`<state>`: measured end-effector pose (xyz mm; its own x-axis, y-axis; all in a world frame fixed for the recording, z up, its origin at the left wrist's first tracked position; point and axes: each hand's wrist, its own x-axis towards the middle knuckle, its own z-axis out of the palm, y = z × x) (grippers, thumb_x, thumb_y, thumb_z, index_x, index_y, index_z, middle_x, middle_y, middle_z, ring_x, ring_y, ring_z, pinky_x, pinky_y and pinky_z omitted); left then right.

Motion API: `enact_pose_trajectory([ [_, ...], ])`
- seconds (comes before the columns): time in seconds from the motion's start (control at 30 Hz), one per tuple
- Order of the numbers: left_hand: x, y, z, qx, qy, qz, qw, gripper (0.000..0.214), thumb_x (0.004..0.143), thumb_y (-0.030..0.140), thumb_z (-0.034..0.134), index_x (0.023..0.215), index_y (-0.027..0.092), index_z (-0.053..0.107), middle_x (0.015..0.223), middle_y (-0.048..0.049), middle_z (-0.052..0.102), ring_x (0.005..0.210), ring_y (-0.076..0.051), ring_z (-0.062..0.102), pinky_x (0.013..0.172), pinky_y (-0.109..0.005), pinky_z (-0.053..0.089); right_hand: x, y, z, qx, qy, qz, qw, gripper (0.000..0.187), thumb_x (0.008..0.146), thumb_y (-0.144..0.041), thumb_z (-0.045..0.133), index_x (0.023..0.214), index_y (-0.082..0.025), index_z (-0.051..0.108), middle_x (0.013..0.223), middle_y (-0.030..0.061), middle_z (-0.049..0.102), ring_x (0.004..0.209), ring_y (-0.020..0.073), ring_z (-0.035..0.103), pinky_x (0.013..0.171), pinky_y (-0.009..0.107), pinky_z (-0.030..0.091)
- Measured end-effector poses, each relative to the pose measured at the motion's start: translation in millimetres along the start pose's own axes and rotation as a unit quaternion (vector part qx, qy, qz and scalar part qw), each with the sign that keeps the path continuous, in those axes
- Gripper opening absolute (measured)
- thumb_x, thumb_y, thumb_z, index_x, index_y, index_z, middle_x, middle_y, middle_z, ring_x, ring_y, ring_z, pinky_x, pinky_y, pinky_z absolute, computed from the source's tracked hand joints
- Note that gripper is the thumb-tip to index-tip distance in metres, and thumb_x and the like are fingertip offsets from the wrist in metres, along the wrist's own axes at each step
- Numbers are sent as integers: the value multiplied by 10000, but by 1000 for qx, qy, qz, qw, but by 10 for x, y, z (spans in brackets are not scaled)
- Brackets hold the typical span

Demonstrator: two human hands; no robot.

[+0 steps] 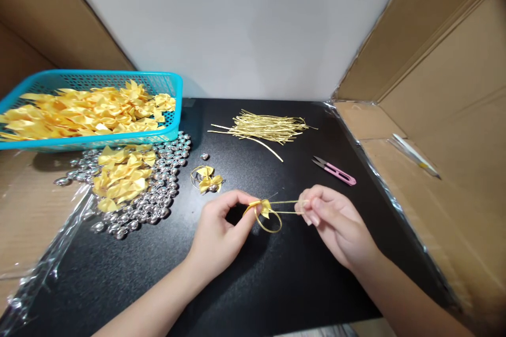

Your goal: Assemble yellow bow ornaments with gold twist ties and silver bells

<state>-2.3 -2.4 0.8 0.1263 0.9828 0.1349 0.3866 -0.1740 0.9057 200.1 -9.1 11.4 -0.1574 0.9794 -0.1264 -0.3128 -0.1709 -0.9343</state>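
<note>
Pinching glossy yellow bow (pixel 266 208): left hand (pixel 222 225); pinching slender looped gold cord (pixel 284 201): right hand (pixel 339 225).

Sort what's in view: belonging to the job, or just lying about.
Likely the job's:
yellow bow in left hand
gold cord in right hand
gold cord pile
yellow ribbon pieces
teal basket
silver beads
pink thread snips

Probably lying about:
white pen-like object on cardboard

Small yellow bow (pixel 266 208), partly hidden, seemingly folded — gold cord (pixel 284 201) at it, looped below, two straight strands running right.
</note>
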Motion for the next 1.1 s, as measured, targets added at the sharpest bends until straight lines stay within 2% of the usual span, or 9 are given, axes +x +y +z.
enact_pose_trajectory([
  [0.17,-28,-11,-9,42,-31,62,997,75,838,162,627,794,193,679,793,-10,756,734,-173,690,733,-317,483,10,-19,-67,-102,-31,48,993,290,760,-364,762,658,-186,557,581,-51,387,536,98,273,503,261,215],
  [0.23,-26,-6,-7,62,-44,87,993,81,835,140,621,803,193,673,798,-6,756,740,-173,688,750,-327,465,13,-21,-90,-125,-28,23,992,346,813,-345,697,610,-197,458,578,-57,326,546,105,258,508,269,211],
  [0.33,-20,6,-1,79,-69,108,989,96,835,114,607,808,188,662,792,3,750,737,-164,679,760,-329,438,16,-37,-93,-161,-33,-43,986,385,861,-282,614,598,-210,342,605,-47,350,586,118,316,561,278,285],
  [0.5,-23,30,-11,66,-136,117,982,103,847,110,590,828,190,653,799,15,739,740,-151,664,760,-322,408,54,-42,-55,-180,-23,-83,980,381,859,-219,595,626,-218,294,613,-63,345,567,102,306,549,256,288],
  [0.7,-18,80,-49,-7,-185,89,979,110,848,128,606,783,197,661,785,12,742,751,-153,659,770,-311,416,120,46,-55,-206,9,-34,978,374,868,-281,586,632,-223,301,578,-85,282,529,89,244,501,238,234],
  [0.83,-10,81,-78,-83,-144,29,986,77,845,175,638,779,190,674,795,-7,740,758,-159,664,748,-289,457,125,68,-46,-232,-7,34,972,355,842,-323,617,648,-220,338,546,-94,289,497,77,239,470,233,185],
  [0.93,-4,58,-95,-123,-90,-15,988,72,832,203,659,764,186,679,766,-4,725,721,-147,648,682,-254,469,119,62,-32,-247,-40,69,966,298,844,-363,618,670,-202,438,528,-87,337,483,75,262,463,234,185],
  [1.0,1,43,-97,-128,-52,-30,990,73,812,207,679,742,185,680,745,0,719,708,-142,639,663,-241,467,107,63,-19,-251,-46,61,965,266,855,-379,603,692,-184,527,529,-74,365,486,79,288,466,235,208],
  [1.1,10,27,-88,-125,-13,-36,991,77,799,210,686,725,188,682,731,5,721,706,-142,641,674,-237,473,73,81,7,-285,-34,6,958,229,858,-356,611,745,-163,657,514,-66,381,472,82,300,458,239,228],
])
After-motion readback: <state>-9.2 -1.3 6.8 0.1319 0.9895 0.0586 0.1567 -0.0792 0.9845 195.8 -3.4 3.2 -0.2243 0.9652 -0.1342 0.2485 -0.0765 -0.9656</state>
